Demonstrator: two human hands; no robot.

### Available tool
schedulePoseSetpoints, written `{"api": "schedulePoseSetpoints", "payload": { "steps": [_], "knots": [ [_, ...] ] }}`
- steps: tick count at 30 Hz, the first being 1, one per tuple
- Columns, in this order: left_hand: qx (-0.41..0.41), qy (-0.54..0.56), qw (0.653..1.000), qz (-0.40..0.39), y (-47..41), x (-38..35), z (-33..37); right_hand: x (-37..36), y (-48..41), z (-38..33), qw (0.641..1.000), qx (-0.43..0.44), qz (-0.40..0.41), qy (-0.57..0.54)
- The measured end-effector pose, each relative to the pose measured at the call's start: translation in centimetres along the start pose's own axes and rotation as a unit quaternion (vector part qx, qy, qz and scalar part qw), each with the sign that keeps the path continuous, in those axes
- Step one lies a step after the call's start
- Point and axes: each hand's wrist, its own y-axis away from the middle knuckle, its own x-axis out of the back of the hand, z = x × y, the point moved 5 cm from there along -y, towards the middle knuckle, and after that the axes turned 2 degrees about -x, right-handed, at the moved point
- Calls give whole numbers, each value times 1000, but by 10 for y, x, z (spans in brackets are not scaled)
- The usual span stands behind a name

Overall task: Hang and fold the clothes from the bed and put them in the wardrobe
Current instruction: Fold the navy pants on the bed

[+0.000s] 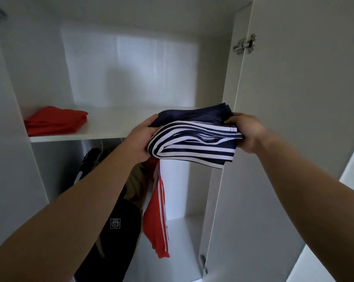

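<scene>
A folded navy garment with white stripes (194,137) is held in the air in front of the open wardrobe, at the level of its white shelf (111,124). My left hand (141,139) grips the bundle's left end. My right hand (245,131) grips its right end, thumb on top. The far edge of the bundle reaches over the shelf's right part. A folded red garment (54,121) lies on the shelf at the left.
Below the shelf hang a red garment with white stripes (155,216), a black garment with a small badge (115,224) and other dark and tan clothes. The open wardrobe door (294,119) stands at the right, its hinge (245,44) near the top.
</scene>
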Motion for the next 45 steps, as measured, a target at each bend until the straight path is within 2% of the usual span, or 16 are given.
{"api": "schedulePoseSetpoints", "payload": {
  "steps": [3, 7, 11, 13, 14, 15, 16, 17, 18, 19, 22, 29, 34, 39, 41, 45],
  "knots": [
    [-22, -14, 1000, -12, -64, 3, -2, 0, -64, -14, 1000, 20, 5, 15],
    [-17, -17, 999, 28, -151, 9, 4, -3, -149, -45, 999, 39, 13, 22],
    [-56, -32, 997, 43, -224, 12, 15, -8, -225, -80, 994, 80, 47, 59],
    [-49, -94, 993, 54, -250, 15, 6, -4, -261, -91, 979, 115, 88, 142],
    [-43, -174, 983, 49, -262, 15, -2, -3, -277, -92, 955, 122, 110, 248],
    [-14, -297, 954, 30, -272, 16, -12, -3, -289, -89, 907, 114, 132, 383],
    [37, -441, 897, 1, -282, 20, -27, -9, -297, -82, 841, 112, 143, 509],
    [79, -572, 816, -31, -291, 25, -41, -17, -304, -71, 792, 113, 136, 585],
    [96, -643, 758, -57, -297, 29, -51, -26, -309, -55, 764, 106, 109, 627],
    [89, -667, 735, -83, -301, 29, -56, -36, -313, -36, 751, 98, 69, 649],
    [33, -669, 722, -174, -309, 22, -61, -55, -317, 19, 722, 51, -24, 690],
    [46, -666, 718, -197, -303, 15, -83, -35, -328, 24, 718, 29, 19, 696],
    [8, -694, 687, -216, -305, 7, -91, -35, -327, 29, 713, 32, 32, 700],
    [42, -701, 671, -238, -304, 4, -84, -37, -312, 23, 731, 36, 42, 680],
    [-4, -721, 651, -238, -301, -10, -72, -33, -297, 12, 751, 61, 75, 653],
    [-163, -750, 608, -205, -279, -53, -45, -22, -250, -13, 784, 94, 169, 590]
  ]
}}
